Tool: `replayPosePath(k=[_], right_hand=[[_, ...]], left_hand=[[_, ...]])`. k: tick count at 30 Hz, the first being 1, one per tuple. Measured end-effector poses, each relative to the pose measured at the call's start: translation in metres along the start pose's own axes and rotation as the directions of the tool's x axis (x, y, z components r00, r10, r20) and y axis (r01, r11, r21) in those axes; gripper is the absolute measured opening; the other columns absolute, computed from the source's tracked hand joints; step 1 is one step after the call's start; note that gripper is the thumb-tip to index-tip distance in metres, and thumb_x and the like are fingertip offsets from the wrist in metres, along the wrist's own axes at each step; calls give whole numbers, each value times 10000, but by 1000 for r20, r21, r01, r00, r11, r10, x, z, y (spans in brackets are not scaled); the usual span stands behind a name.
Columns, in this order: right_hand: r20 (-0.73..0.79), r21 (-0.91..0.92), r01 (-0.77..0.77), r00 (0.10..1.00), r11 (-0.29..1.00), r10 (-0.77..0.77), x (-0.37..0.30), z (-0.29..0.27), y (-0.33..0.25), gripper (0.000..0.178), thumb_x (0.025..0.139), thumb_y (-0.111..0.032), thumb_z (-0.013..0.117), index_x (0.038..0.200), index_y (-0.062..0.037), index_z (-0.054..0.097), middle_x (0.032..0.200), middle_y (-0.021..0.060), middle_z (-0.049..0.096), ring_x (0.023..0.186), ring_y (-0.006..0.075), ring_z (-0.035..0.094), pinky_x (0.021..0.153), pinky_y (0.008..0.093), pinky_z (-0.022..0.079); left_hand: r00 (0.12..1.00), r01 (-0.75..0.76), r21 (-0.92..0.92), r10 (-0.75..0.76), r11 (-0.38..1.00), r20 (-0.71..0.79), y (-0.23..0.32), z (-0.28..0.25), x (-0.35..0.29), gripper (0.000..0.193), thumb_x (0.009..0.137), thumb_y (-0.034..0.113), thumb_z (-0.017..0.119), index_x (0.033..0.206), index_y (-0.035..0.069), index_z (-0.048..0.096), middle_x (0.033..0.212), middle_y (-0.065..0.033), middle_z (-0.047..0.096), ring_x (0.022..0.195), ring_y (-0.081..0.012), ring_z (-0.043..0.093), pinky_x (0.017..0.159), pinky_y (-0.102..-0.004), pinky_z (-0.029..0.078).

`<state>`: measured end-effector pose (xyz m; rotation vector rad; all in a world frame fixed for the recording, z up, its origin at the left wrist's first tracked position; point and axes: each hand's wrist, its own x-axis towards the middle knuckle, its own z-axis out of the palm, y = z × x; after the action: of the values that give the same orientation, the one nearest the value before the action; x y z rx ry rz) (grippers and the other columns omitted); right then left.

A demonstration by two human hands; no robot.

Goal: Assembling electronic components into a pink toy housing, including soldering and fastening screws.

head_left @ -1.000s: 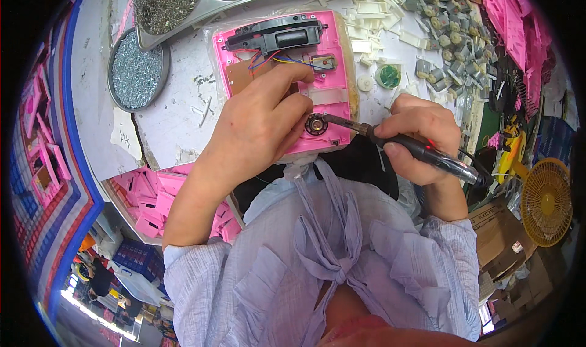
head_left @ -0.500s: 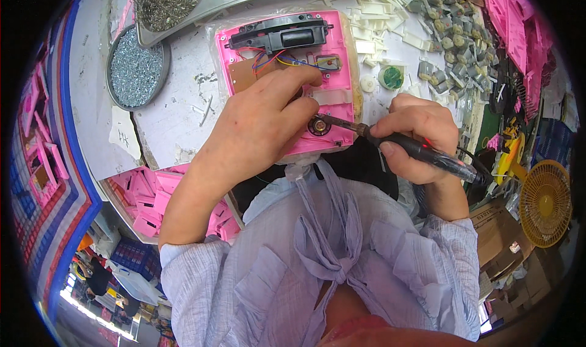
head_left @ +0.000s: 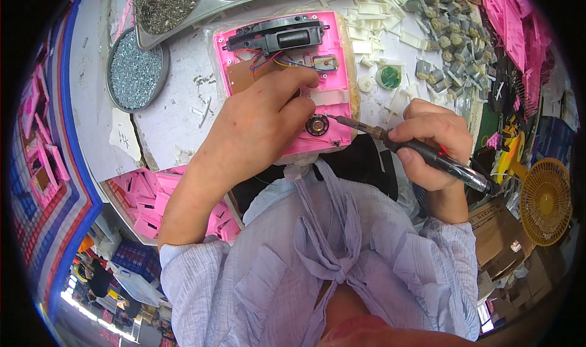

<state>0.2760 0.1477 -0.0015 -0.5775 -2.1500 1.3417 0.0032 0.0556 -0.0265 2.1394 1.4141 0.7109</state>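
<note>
An open pink plastic housing (head_left: 336, 112) lies in front of me. Inside it are a black plastic part (head_left: 292, 40), a brown circuit board (head_left: 239, 77), red, blue and yellow wires (head_left: 265, 61), and a small round speaker (head_left: 317, 125) at the near end. My left hand (head_left: 262, 118) reaches over the housing, its thumb and index finger drawn together beside the speaker; what they grip is hidden. In my right hand (head_left: 434, 140) is a black-handled soldering iron (head_left: 427, 156). Its tip points left, over the housing just above the speaker's upper right edge.
A round dish of screws (head_left: 138, 69) stands at left, below a metal tray of small metal parts (head_left: 168, 8). White plastic pieces (head_left: 372, 20) and small motors (head_left: 452, 39) cover the far right. A green-filled container (head_left: 389, 76) sits nearer. A yellow fan (head_left: 545, 202) is at right.
My right hand and the soldering iron have shifted right, drawing the tip back from the speaker. The housing has moved very slightly left; my left hand keeps its hold.
</note>
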Motion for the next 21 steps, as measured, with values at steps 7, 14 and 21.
replayPosePath(k=[7, 14, 21], right_hand=[[7, -14, 55, 998, 998, -55, 1, 4, 3, 235, 707, -49, 756, 939, -42, 715, 684, 58, 657, 537, 196, 546, 486, 320, 393], [25, -51, 65, 998, 997, -64, 2, 11, 4, 184, 731, -87, 717, 890, 3, 692, 642, 70, 587, 541, 205, 490, 503, 338, 355], [44, -62, 82, 996, 995, -79, 6, 13, 4, 190, 718, -71, 716, 892, 1, 693, 621, 59, 563, 522, 200, 464, 499, 342, 339]], left_hand=[[1000, 1, 16, -1, 1000, -2, 2, 1, 1, 245, 739, 31, 767, 965, 34, 671, 1166, -131, 636, 966, -304, 662, 778, -399, 568], [1000, -8, 48, 8, 999, 6, 5, 0, 4, 245, 734, 43, 769, 961, 49, 676, 1177, -125, 645, 959, -294, 673, 761, -383, 579], [999, -29, 107, 25, 994, 35, 7, -2, 6, 207, 746, 53, 757, 938, 56, 681, 1176, -109, 651, 957, -271, 683, 757, -371, 586]])
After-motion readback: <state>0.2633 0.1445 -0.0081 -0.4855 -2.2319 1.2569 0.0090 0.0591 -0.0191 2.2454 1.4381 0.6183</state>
